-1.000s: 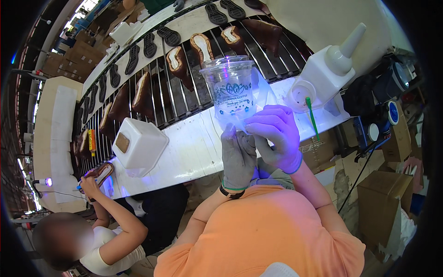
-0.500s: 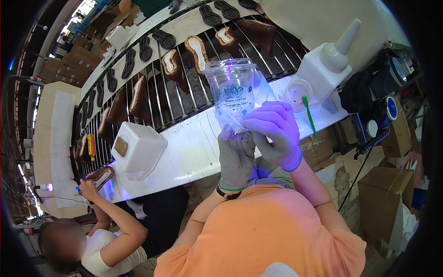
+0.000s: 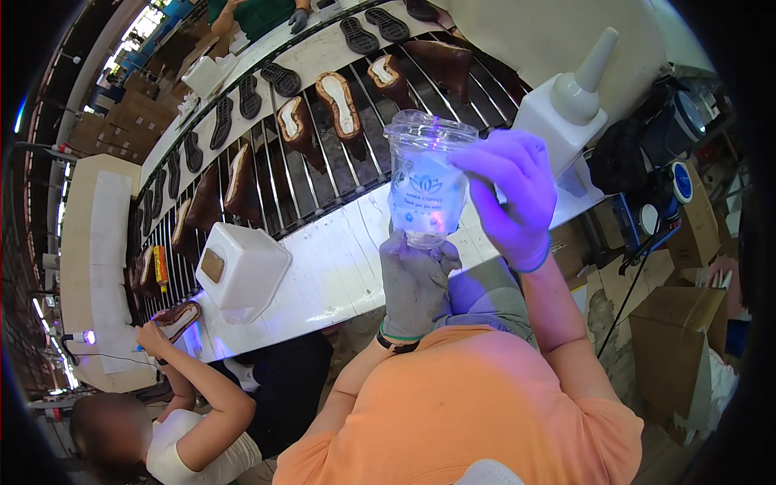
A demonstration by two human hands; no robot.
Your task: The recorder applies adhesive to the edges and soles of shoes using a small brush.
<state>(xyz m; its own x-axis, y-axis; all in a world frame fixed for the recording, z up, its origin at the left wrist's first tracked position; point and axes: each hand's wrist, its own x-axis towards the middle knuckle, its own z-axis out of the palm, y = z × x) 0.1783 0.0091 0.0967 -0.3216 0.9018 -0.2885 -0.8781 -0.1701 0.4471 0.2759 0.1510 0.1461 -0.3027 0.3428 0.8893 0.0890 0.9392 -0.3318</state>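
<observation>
A clear plastic cup [image 3: 427, 190] with a printed side and a clear lid [image 3: 432, 129] stands nearly upright in front of me. My left hand [image 3: 414, 275], in a grey glove, is closed around its base. My gloved right hand [image 3: 517, 198], lit violet, has its bent fingers against the cup's upper right side, just below the lid. Its fingertips are partly hidden behind the cup's edge. Close behind that hand is a white spouted bottle [image 3: 558, 121] on the white bench edge [image 3: 331, 263].
Brown shoe uppers [image 3: 339, 105] with pale undersides lie on a metal-bar rack, several black soles [image 3: 281, 79] on the ledge beyond. A white container [image 3: 245, 267] stands at left. A co-worker [image 3: 194, 428] handles a shoe at lower left; another person [image 3: 259, 18] is across the bench.
My right hand has moved from the cup's base up to its upper right side. The cup has shifted slightly right, and my left hand now holds its base alone.
</observation>
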